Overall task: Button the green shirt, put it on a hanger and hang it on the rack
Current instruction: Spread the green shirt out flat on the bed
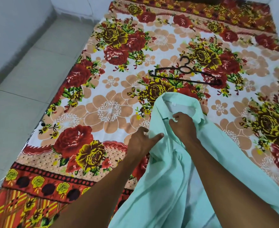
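Note:
A pale green shirt (168, 170) lies crumpled on the flowered bedsheet, its collar pointing away from me and its body trailing toward the bottom edge of the head view. My left hand (143, 140) pinches the shirt's left front edge between thumb and fingers. Just below the collar, my right hand (183, 125) grips the fabric with curled fingers. A black plastic hanger (184, 74) lies flat on the bed beyond the collar, apart from both hands. No rack is in view.
The bed with its red, yellow and orange flowered sheet (109, 111) fills most of the view. Grey floor tiles (28, 99) run along its left side, bounded by a white wall (12, 30) at the far left.

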